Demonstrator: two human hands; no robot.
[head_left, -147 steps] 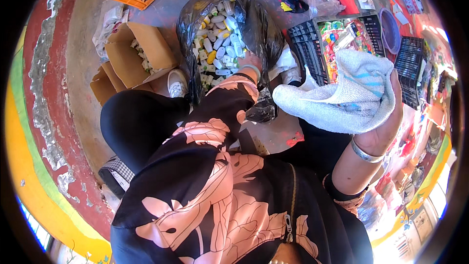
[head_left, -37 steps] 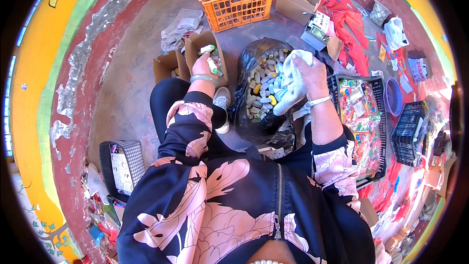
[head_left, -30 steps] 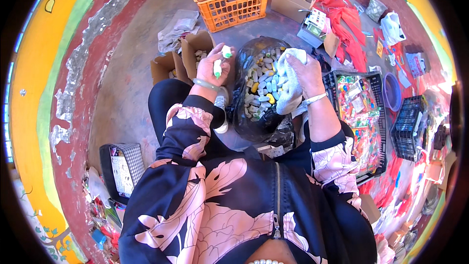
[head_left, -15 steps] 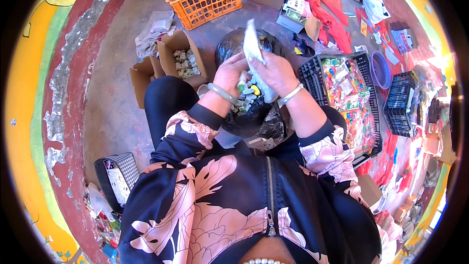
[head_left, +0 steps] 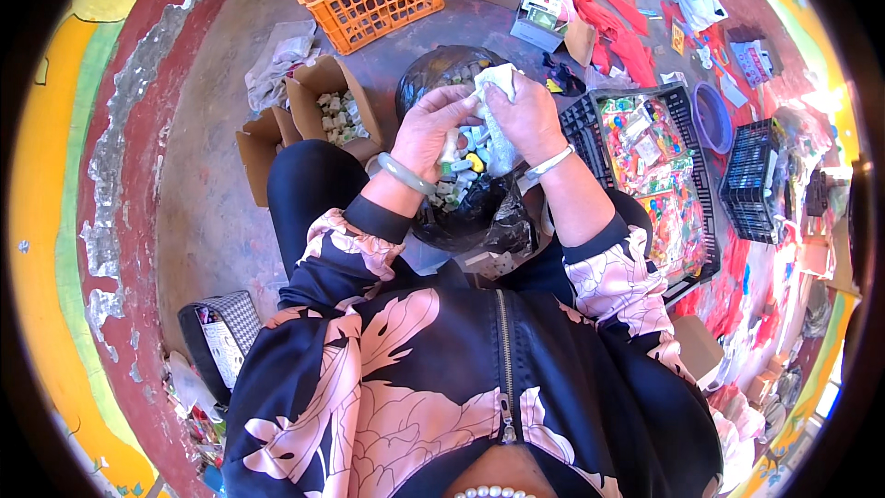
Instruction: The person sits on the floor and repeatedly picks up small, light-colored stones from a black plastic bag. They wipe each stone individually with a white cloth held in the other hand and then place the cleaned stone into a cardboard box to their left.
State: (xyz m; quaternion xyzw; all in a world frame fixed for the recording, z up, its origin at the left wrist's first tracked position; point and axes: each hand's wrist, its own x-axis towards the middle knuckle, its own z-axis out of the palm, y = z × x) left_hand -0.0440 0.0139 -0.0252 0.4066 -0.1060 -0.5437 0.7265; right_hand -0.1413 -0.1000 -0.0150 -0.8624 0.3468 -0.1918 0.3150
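My right hand [head_left: 527, 120] is closed around a crumpled white cloth [head_left: 498, 83], whose lower part hangs past my palm. My left hand [head_left: 433, 134] is closed too, thumb and fingertips against the cloth's edge. A small whitish piece [head_left: 449, 147] shows at the curled left fingers and seems held there, partly hidden. Beneath both hands, between my knees, sits a black plastic bag [head_left: 450, 229]. In its opening lie many small pale grey and white pieces [head_left: 450, 192], with a yellow one [head_left: 475, 162] among them.
Open cardboard boxes [head_left: 323, 83] stand to the left, one with similar pale pieces. An orange crate [head_left: 383, 5] is at the far side. On the right are a black crate [head_left: 705, 249] of colourful packets, a purple basin [head_left: 712, 120] and red cloth [head_left: 608, 5].
The white cloth stood upright above my hands and is now lower and bunched in my right hand. Both hands have shifted slightly left as the whole view moved.
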